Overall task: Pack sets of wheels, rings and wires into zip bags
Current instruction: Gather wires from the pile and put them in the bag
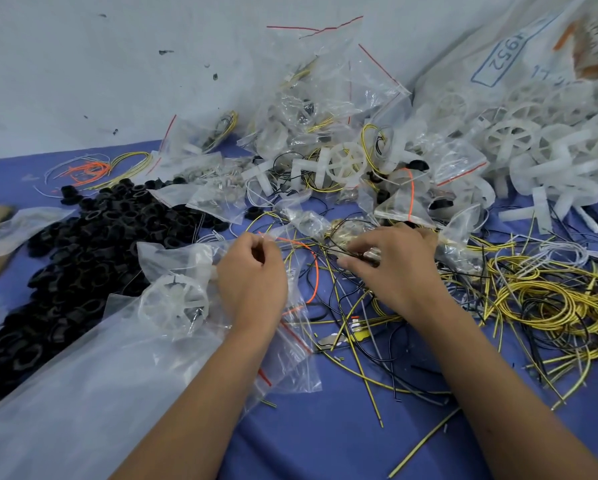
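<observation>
left hand (pixel 252 271) grip: curled, pinching the orange wire (pixel 314 268) over the zip bag (pixel 290 341) | right hand (pixel 391 261) grip: pinching black wires (pixel 339 249) (nearer hand), just right of bag | bag's long axis near-far

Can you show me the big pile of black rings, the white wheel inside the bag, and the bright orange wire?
black rings (pixel 93 237): head view, middle of the pile.
white wheel (pixel 174 301): head view, its hub, seen through the bag.
orange wire (pixel 314 268): head view, its curved stretch.

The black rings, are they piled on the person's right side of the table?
No, the black rings lie heaped on the left, beyond the left hand, while yellow wires fill the right side.
</observation>
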Demonstrator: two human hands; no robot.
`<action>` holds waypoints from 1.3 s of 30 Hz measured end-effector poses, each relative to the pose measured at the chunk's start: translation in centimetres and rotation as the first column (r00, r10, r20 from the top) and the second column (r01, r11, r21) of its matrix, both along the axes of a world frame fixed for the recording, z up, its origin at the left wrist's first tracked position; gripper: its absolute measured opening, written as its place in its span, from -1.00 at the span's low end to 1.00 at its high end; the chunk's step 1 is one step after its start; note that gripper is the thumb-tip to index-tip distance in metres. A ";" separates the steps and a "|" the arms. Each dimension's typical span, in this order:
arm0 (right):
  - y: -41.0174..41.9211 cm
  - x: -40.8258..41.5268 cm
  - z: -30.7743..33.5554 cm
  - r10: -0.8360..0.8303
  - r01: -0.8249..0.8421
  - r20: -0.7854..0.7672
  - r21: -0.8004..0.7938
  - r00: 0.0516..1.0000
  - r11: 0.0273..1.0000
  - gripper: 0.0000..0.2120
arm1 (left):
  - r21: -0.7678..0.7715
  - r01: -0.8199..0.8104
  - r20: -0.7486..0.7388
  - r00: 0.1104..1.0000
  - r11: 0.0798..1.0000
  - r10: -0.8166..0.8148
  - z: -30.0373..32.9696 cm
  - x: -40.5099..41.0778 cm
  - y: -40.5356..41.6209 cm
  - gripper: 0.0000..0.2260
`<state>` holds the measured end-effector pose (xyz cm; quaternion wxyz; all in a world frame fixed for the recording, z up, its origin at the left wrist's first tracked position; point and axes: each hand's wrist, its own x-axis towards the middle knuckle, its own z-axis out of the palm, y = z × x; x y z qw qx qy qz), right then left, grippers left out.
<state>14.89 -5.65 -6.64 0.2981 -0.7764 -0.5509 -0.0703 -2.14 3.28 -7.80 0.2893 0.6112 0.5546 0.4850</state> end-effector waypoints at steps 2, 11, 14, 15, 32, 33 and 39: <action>0.1 -0.1 0.1 0.057 -0.058 -0.050 -0.006 0.997 0.998 -0.61 | 0.009 0.008 0.018 1.000 1.000 -0.008 -0.2 0.0 0.1 -0.72; -1.0 0.3 1.3 0.039 0.001 -0.154 0.248 0.987 0.969 -0.80 | 0.255 0.298 0.105 0.937 0.920 -0.333 1.9 1.2 -1.9 -0.72; -1.9 0.6 2.3 -0.010 0.065 -0.168 0.323 0.986 0.944 -0.82 | 0.298 0.401 0.147 0.877 0.866 -0.457 3.1 1.7 -2.9 -0.74; -2.5 0.9 2.6 -0.040 0.094 -0.168 0.328 0.985 0.940 -0.82 | 0.300 0.435 0.156 0.855 0.849 -0.494 3.4 1.8 -3.3 -0.74; -13.8 10.3 4.4 -0.510 0.463 -0.010 -0.403 0.860 0.789 -0.81 | 0.130 0.647 0.250 0.712 0.751 -0.656 2.2 6.7 -9.7 -0.71; -13.9 10.4 4.4 -0.511 0.465 -0.001 -0.414 0.860 0.783 -0.85 | 0.118 0.645 0.258 0.714 0.755 -0.650 1.9 6.9 -9.9 -0.71; -14.1 10.6 4.4 -0.497 0.447 -0.022 -0.405 0.867 0.797 -0.93 | 0.061 0.624 0.290 0.735 0.779 -0.612 -0.3 6.9 -9.9 -0.71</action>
